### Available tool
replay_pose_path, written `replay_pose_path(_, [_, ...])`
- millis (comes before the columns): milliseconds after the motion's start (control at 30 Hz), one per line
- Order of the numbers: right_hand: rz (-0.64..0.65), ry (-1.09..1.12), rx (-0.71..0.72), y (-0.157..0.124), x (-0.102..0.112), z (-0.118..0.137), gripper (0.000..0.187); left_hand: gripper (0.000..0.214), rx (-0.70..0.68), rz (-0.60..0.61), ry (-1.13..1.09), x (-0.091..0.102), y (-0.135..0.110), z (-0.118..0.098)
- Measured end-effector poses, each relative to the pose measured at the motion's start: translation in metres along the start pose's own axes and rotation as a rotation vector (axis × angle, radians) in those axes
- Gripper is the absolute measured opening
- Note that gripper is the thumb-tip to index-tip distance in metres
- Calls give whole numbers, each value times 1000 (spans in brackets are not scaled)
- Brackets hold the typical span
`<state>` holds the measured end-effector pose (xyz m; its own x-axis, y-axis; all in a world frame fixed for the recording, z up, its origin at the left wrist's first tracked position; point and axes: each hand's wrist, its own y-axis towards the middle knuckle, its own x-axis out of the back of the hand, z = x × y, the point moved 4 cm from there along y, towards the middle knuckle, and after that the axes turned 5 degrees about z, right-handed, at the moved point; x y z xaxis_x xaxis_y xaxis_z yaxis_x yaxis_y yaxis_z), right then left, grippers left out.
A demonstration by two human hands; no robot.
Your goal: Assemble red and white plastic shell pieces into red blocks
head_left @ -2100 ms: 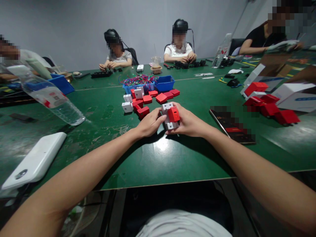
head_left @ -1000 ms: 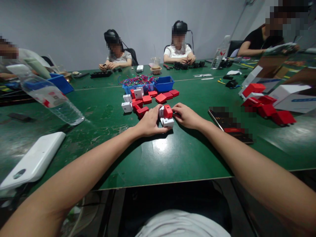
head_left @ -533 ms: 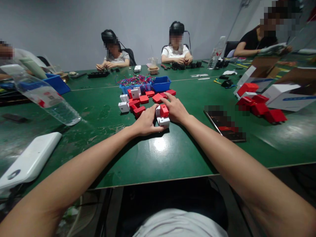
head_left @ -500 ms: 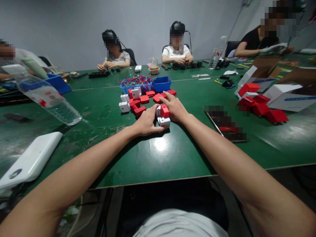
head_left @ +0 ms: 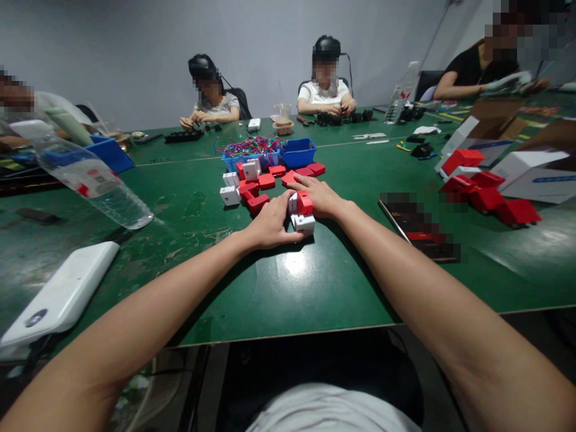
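Note:
Small red and white boxes lie in a loose group in front of me on the green table. My left hand is curved round a little cluster, its thumb along the near side of a white box and its fingers behind. A red box rests against that white one. On the right, my right hand lies with fingers stretched out beside the cluster, fingertips by a red box. Left of my hands are more red boxes and a white box. My palms are hidden.
Behind the boxes stand a blue bin of coloured wires and a second blue bin. A phone and white cartons are right; a bottle and a white power bank left. Several people sit round the table.
The whole view has shifted slightly, so everything sits a little further right. My hands stay round the same boxes, with my right fingers lying a little flatter.

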<state>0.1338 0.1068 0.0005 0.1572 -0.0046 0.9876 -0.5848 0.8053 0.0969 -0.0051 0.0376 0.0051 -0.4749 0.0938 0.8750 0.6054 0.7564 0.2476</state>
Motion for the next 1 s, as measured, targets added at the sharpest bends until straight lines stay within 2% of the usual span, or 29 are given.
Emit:
replay_pose_path(133, [-120, 19, 82, 0, -1, -3, 47, 90, 8, 3, -2, 1, 0, -1])
replay_pose_path(267, [-175, 2, 55, -1, 1, -4, 45, 89, 6, 4, -16, 2, -1, -1])
replay_pose_path(333, [-174, 4, 39, -2, 0, -3, 49, 90, 3, 2, -20, 1, -1, 0])
replay_pose_path(500, [-73, 58, -45, -2, -5, -4, 59, 95, 7, 3, -7, -1, -1, 3])
replay_pose_path(833, [-175, 160, -19, -3, -1, -7, 42, 97, 10, 9, -11, 1, -2, 2])
replay_pose_path(1000, [-203, 130, -112, -4, 6, -9, 23, 93, 19, 20, -3, 0, -2, 3])
